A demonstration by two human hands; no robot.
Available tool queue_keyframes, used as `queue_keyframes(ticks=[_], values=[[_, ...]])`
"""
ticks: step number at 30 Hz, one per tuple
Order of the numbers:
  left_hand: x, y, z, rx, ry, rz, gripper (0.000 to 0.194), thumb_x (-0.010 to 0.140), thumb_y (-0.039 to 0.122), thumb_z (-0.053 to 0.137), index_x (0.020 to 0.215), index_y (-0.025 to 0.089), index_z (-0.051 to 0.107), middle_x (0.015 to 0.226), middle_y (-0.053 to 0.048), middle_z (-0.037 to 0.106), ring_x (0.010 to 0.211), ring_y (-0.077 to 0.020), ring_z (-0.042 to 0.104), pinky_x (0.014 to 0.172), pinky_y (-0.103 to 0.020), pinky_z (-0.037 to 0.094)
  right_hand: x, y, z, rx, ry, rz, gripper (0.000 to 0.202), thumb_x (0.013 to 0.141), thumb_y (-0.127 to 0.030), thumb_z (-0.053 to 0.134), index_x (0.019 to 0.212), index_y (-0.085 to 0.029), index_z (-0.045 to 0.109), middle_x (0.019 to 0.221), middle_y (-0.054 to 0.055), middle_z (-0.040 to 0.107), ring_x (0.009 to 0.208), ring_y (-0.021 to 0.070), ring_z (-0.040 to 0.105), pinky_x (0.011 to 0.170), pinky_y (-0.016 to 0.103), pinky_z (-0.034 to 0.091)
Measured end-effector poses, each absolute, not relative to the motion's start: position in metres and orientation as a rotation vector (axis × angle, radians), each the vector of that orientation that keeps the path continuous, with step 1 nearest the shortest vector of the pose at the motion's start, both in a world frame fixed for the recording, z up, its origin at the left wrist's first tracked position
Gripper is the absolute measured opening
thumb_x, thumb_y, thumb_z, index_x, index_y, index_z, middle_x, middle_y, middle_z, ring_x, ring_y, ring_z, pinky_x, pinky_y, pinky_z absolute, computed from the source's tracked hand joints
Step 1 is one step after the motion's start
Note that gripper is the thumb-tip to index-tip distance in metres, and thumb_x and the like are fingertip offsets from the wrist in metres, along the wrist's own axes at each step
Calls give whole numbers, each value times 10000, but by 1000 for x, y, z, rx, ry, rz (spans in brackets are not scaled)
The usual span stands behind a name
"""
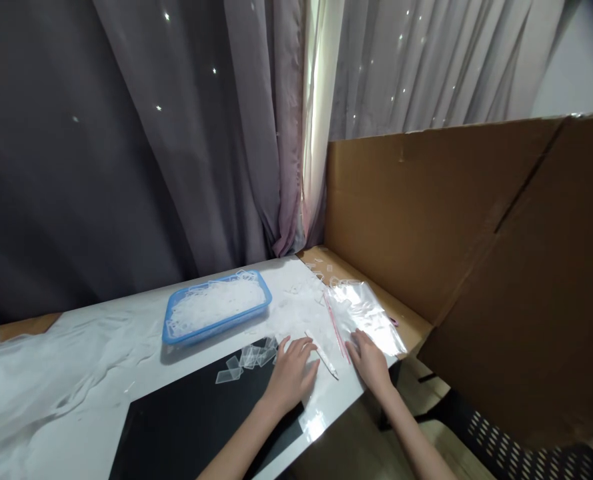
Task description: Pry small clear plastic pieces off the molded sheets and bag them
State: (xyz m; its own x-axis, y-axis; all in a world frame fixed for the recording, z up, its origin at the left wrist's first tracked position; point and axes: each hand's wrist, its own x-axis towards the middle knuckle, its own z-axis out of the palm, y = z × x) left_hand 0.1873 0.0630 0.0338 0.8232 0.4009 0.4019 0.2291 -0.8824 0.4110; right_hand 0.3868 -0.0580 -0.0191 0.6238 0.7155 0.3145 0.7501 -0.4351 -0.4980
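The left hand (292,375) is over the right part of a black mat (191,420), palm down, its fingers loosely bent and the thumb standing apart from them. Nothing shows in the gap between thumb and index finger, so the hand looks partly open and without a hold on anything. Small clear rectangular pieces (249,359) lie overlapping in a loose group at the mat's far edge, just beside the left fingers.

The right hand (369,360) rests at the near end of a clear plastic bag (369,310), its fingers slightly bent on the film, close to the bag's red-pink strip (335,323). Whether thumb and fingers pinch the film I cannot tell. The bag lies flat and shiny at the right side of the white table (89,400), reaching over a brown board (401,317).

Between the two hands a slim white pen-like tool (326,360) lies slantwise on the table, its tip toward the person. Beyond the mat stands a blue plastic basket (216,325), heaped with translucent white pieces (221,300). Crumpled white sheeting (51,373) covers the table's left part. Tall cardboard panels (401,207) rise on the right, and grey curtains (176,167) hang behind.
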Motion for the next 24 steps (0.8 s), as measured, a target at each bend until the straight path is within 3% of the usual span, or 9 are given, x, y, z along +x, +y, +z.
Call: queue_keyframes(ticks=[3, 6, 11, 16, 20, 24], values=[[164, 77, 41, 2613, 534, 739, 206, 947, 291, 436, 1082, 236, 581, 1192, -62, 620, 1154, -218, 560, 1105, -519, 284, 397, -58, -8, -2206, -1125, -59, 405, 937, -424, 342, 884, -200, 675, 1005, 124, 717, 957, 285, 666, 780, 334, 472], [136, 99, 41, 2562, 619, 831, 217, 952, 338, 431, 1047, 245, 603, 1161, -51, 635, 1127, -219, 576, 1069, -491, 331, 415, -56, 10, -2159, -1064, -68, 504, 933, -501, 291, 713, -194, 624, 724, 99, 703, 694, 257, 656, 640, 313, 443], [93, 133, 27, 2429, 765, 1028, 245, 934, 394, 452, 963, 235, 636, 1061, -46, 671, 1061, -234, 607, 960, -422, 421, 450, -44, 65, -2046, -973, -181, 583, 869, -639, 316, 740, -166, 631, 751, 123, 712, 677, 247, 639, 628, 302, 426], [71, 150, 12, 2255, 833, 1179, 252, 915, 417, 480, 893, 217, 632, 930, -30, 671, 911, -209, 635, 820, -326, 475, 473, -25, 141, -1936, -940, -338, 515, 794, -660, 503, 735, -170, 648, 769, 89, 698, 702, 204, 597, 617, 257, 386], [68, 153, 7, 2163, 876, 1249, 259, 905, 429, 493, 884, 211, 631, 902, -27, 665, 875, -202, 635, 793, -312, 478, 485, -6, 193, -1892, -848, -493, 515, 747, -675, 582, 596, -193, 485, 605, 14, 560, 599, 142, 466, 563, 241, 305], [69, 152, 4, 2166, 862, 1208, 244, 908, 414, 492, 880, 214, 629, 904, -21, 662, 883, -202, 632, 800, -318, 474, 497, 13, 230, -1882, -814, -567, 582, 824, -722, 449, 558, -217, 336, 534, -18, 420, 544, 121, 357, 538, 255, 245]])
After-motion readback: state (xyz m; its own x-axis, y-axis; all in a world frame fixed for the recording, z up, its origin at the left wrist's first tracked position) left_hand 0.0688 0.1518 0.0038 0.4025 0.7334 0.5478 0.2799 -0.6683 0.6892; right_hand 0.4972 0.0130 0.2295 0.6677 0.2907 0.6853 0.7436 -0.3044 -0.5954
